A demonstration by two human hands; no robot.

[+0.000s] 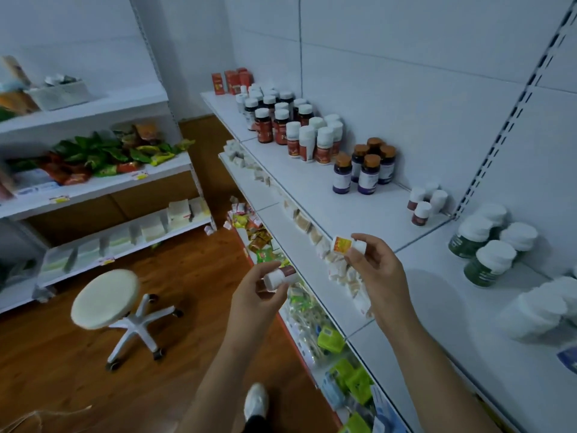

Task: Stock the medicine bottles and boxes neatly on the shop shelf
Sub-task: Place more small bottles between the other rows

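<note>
My left hand (pixel 260 292) grips a small white-capped bottle with a dark red label (pixel 281 275), held sideways in front of the shelf edge. My right hand (pixel 376 270) pinches another small bottle with an orange-red label and white cap (pixel 347 245), also lying sideways, just above the front of the white top shelf (pixel 359 201). On that shelf stand groups of bottles: three small red-labelled ones (pixel 423 203), purple ones with brown caps (pixel 365 170), white-capped red ones (pixel 315 142), green ones (pixel 487 245), and red boxes (pixel 232 81) at the far end.
Small packets lie along the shelf below (pixel 337 264), and colourful packs fill the lower tiers (pixel 331 342). A white wheeled stool (pixel 107 300) stands on the wooden floor to the left. Another shelf unit (pixel 93 182) with snack bags lines the left wall.
</note>
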